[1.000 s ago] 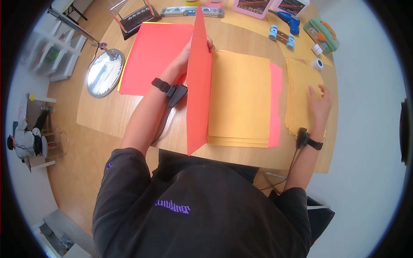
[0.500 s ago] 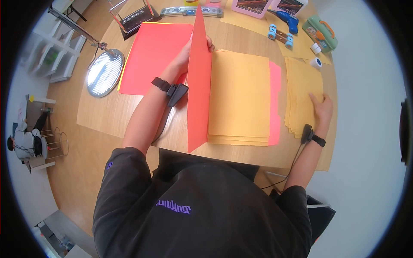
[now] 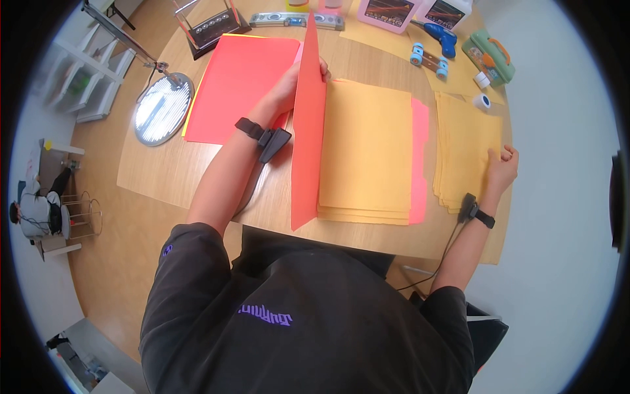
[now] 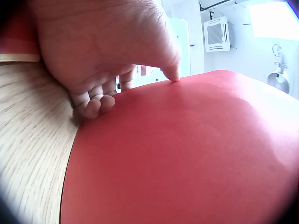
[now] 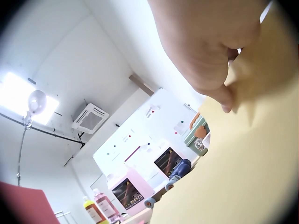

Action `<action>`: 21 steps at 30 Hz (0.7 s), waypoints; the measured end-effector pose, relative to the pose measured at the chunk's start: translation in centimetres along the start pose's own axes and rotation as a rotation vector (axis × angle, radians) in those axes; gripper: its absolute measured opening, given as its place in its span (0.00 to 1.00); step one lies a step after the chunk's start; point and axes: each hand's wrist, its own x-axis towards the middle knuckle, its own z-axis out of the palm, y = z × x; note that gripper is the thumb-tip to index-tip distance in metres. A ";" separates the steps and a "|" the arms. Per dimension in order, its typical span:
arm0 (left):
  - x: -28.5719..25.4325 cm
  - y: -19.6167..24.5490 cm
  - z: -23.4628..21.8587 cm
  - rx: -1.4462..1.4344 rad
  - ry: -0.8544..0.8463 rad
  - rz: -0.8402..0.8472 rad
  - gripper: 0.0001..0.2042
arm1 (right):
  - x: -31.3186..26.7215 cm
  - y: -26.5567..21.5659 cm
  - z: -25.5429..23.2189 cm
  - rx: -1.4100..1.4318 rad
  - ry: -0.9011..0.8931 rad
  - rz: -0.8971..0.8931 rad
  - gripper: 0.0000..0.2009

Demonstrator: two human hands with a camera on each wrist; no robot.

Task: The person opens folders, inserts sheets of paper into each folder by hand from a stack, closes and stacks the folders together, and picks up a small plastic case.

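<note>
Gripping upright cover of red folder (image 3: 306,157): left hand (image 4: 103,42), fingers curled at edge, partly hidden. Yellow sheets (image 3: 367,151) inside, on table (image 3: 154,167). Right hand (image 3: 503,172) pinching yellow sheet (image 3: 487,134) atop stack (image 3: 447,177); some fingertips hidden.

Red flap (image 3: 306,131), upright barrier mid-table (image 3: 161,172)

A bright ceiling light (image 5: 13,93) shines above white walls (image 3: 564,203).
</note>
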 end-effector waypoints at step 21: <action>0.4 -0.4 -0.6 0.053 0.008 0.002 0.12 | -0.2 -1.9 0.4 1.086 -0.628 0.380 0.13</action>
